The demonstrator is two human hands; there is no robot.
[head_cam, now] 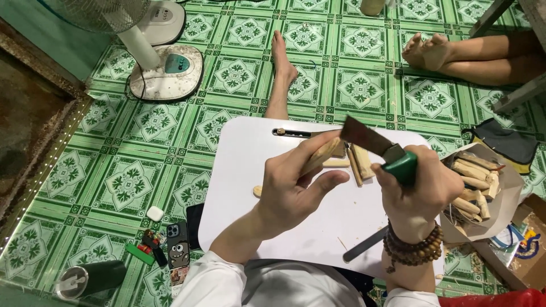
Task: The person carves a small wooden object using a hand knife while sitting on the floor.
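Left hand (pixel 290 185) clamped on wood stick (pixel 321 154), long axis pointing up-right toward knife (pixel 378 145); right hand (pixel 418 190) closed around its green handle, blade apparently touching stick.

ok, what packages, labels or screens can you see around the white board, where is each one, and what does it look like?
Paper bag: right of the white board, open, tan, holding wood pieces.
Cardboard box: bottom right corner, brown, open.
Phone: floor left of the board, lying flat, dark case with a cartoon face.
Fan base panel: top left, oval white base with a pale green panel.
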